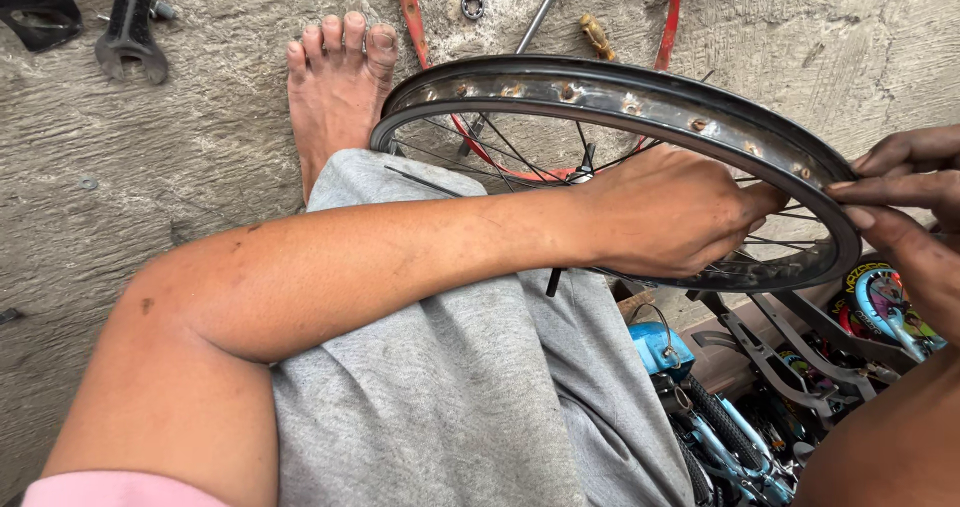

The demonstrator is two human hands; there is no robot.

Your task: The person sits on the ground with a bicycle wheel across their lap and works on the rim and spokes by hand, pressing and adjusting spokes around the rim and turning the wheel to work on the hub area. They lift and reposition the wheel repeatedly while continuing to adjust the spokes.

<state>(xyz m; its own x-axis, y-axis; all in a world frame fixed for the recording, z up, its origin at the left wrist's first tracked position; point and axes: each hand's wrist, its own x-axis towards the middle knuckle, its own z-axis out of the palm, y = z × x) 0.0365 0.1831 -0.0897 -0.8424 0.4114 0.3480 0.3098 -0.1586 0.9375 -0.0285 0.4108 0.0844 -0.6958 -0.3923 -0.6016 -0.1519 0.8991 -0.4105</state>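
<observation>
A black bicycle wheel rim (pixel 600 92) with thin spokes rests tilted over my lap, which is covered in grey cloth (pixel 470 387). My left hand (pixel 670 212) reaches across my knee and is closed inside the rim on the spokes near the right side. My right hand (pixel 905 202) comes in from the right edge, and its fingertips pinch the outer edge of the rim. My bare foot (pixel 338 87) rests on the concrete floor behind the wheel.
A red bicycle frame part (pixel 410 17) and a metal rod (pixel 545 7) lie under the wheel. A spanner (pixel 130 27) lies top left, with a small ring nut (pixel 472 6) nearby. A blue children's bicycle (pixel 720 427) and grey frame pieces (pixel 790 352) sit at bottom right.
</observation>
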